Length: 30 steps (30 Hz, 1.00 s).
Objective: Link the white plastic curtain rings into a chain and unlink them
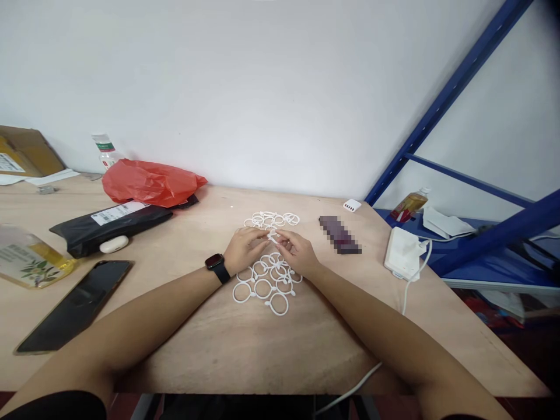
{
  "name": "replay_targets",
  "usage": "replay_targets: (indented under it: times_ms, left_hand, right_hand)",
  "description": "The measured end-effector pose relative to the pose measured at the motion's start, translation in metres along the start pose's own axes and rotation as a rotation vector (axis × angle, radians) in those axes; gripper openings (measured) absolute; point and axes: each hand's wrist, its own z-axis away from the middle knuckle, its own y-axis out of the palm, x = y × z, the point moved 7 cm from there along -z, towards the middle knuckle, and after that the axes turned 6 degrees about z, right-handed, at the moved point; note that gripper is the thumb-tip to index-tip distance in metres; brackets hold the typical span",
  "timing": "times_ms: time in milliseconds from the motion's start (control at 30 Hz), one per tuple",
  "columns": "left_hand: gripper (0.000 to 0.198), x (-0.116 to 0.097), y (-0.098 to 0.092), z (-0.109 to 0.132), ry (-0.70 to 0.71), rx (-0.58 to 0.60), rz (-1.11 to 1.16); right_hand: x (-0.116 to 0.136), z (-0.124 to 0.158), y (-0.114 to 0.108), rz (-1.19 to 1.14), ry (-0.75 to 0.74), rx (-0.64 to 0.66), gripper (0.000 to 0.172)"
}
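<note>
My left hand (pixel 244 249), with a black watch on its wrist, and my right hand (pixel 300 252) meet over the middle of the wooden table. Between their fingertips is a small white plastic ring (pixel 272 235), pinched from both sides; its outline is partly hidden by the fingers. Below the hands lies a loose spread of several white rings (pixel 275 271) with small knobs, like curtain rings, some overlapping. Beyond the hands is a second cluster of similar rings (pixel 280 220).
On the left lie a phone (pixel 74 309), an oil-coloured bottle (pixel 32 256), a white case (pixel 114 244), a black parcel (pixel 118 224) and a red bag (pixel 151 182). To the right are a blurred-out dark object (pixel 340 234), a power strip (pixel 401 254) with cable and a blue rack (pixel 437 105).
</note>
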Motion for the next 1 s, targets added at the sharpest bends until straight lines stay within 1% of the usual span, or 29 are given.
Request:
replay_targets:
  times_ms: [100, 200, 400, 500, 600, 1000]
  left_hand:
    - [0.016, -0.004, 0.0, 0.001, 0.037, 0.017, -0.007]
    - [0.017, -0.007, 0.0, 0.002, 0.079, 0.029, -0.022]
    - [0.02, -0.008, 0.001, 0.003, 0.081, 0.046, -0.051]
    - [0.018, -0.01, 0.002, 0.003, 0.092, 0.071, -0.022]
    - [0.016, -0.013, 0.001, 0.002, 0.112, 0.071, 0.02]
    - [0.017, -0.024, -0.001, 0.0, 0.144, 0.09, 0.103]
  right_hand:
    - [0.01, 0.002, 0.002, 0.023, -0.098, 0.026, 0.036]
    - [0.014, 0.002, 0.002, 0.029, -0.141, 0.039, 0.032]
    - [0.011, 0.001, -0.001, 0.029, -0.088, 0.025, 0.018]
    - [0.01, 0.001, 0.0, 0.054, -0.042, 0.052, 0.018]
    - [0.012, 0.002, 0.0, 0.067, -0.027, 0.065, 0.019]
    - [0.022, 0.001, -0.001, 0.002, -0.06, 0.084, 0.021]
